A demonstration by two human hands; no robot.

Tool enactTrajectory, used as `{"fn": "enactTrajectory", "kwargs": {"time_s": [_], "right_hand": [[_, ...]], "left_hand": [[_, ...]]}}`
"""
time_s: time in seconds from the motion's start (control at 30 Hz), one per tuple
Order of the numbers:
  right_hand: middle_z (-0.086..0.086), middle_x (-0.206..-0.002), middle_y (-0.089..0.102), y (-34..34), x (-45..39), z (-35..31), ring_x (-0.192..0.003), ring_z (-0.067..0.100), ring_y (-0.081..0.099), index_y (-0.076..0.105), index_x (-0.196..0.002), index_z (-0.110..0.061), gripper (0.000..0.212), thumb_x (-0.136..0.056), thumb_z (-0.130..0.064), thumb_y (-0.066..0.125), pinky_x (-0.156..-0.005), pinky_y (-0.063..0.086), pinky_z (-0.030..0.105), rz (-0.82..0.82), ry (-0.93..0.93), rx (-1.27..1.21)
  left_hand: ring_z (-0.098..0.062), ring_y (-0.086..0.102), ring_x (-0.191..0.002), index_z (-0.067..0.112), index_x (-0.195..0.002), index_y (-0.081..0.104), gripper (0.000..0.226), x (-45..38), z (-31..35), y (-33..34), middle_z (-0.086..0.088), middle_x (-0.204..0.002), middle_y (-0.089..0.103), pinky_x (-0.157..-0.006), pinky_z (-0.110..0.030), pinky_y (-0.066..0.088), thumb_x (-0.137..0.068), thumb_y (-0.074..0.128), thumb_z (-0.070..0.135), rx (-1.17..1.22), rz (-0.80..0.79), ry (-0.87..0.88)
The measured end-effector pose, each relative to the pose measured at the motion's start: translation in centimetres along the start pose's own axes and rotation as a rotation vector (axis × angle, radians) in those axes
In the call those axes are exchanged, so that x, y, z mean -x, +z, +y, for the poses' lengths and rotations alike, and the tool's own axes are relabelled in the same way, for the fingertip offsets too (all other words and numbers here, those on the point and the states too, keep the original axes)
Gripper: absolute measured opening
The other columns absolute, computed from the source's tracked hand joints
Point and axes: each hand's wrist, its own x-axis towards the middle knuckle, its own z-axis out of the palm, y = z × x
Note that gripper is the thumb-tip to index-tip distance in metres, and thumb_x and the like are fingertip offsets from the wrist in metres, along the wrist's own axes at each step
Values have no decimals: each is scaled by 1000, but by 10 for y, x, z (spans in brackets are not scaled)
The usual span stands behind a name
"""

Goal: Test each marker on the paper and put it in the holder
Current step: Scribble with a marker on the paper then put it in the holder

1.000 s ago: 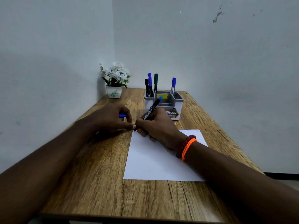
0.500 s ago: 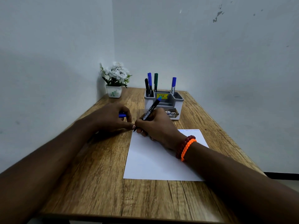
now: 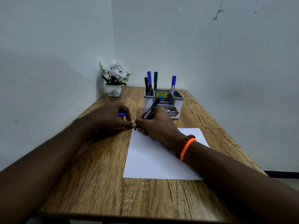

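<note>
change: honestly almost nothing between the last second and now, your hands sit in the same spot and the marker tip is parked at the same far-left corner of the paper (image 3: pixel 155 160)

right hand: your right hand (image 3: pixel 156 125) has a writing grip on the black-barrelled marker (image 3: pixel 149 111), blue end pointing up toward the holder, tip down right at the paper's corner edge

left hand: your left hand (image 3: pixel 111 118) rests on the bench (image 3: pixel 90 183) just left of the paper, fingers curled round the blue cap (image 3: pixel 121 114), one fingertip touching near the marker tip

paper: a faint scribble shows at the far right edge, and I can't make out any fresh mark under the tip, your hand covers that bit

holder: the grey holder (image 3: pixel 178 101) stands behind your hands with four markers (image 3: pixel 151 81) upright in it already

what it means: my guess is you're mid-test on this one, tip planted but no stroke showing yet. Still to do by the look of it: draw a line, cap back on, drop it in the holder

watch out: tip is so close to the paper edge it could run onto the wood
</note>
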Motion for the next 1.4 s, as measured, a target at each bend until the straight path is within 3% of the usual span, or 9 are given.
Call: {"fn": "enactTrajectory", "kwargs": {"time_s": [0.3,0.57,0.7,0.77,0.93,1.4], "right_hand": [[19,-72,76,0,1,-1,-50,16,60,76,-81,4,24,-92,-18,74,-43,46,27,19,-3,6],[20,-73,75,1,0,0,-49,18,61,74,-79,3,22,-90,-15,72,-43,50,28,54,-5,-5],[29,-77,71,1,0,-1,-51,24,56,72,-82,8,24,-90,-14,69,-41,46,28,57,16,-72],[25,-74,72,1,0,-1,-52,22,56,72,-86,7,21,-91,-13,69,-41,45,27,39,31,-72],[10,-68,67,0,-1,-2,-49,16,57,73,-86,0,19,-90,-19,78,-41,46,26,-2,52,-36],[14,-73,70,1,-2,-3,-52,17,61,72,-94,2,25,-87,-20,82,-46,50,30,32,40,23]], "left_hand": [[-12,56,-102,28,-90,76,32,-1,-2,2,13,-102,61,-79,-30,42,-72,85,52,19,4,-15],[-13,61,-102,32,-84,74,53,2,-1,0,10,-105,66,-87,-36,52,-55,74,77,29,-13,-10],[-13,61,-103,32,-83,74,47,1,-2,1,9,-106,66,-89,-38,53,-60,78,73,29,-3,-8],[-12,61,-102,32,-83,74,49,1,-2,1,10,-104,66,-86,-36,51,-58,76,74,38,-4,-6],[-11,58,-101,28,-89,76,32,-1,-2,1,10,-104,63,-80,-30,42,-71,85,53,13,10,-1],[-7,57,-93,24,-91,77,27,1,3,-1,10,-100,65,-72,-26,40,-76,85,45,18,-8,-1]]}}
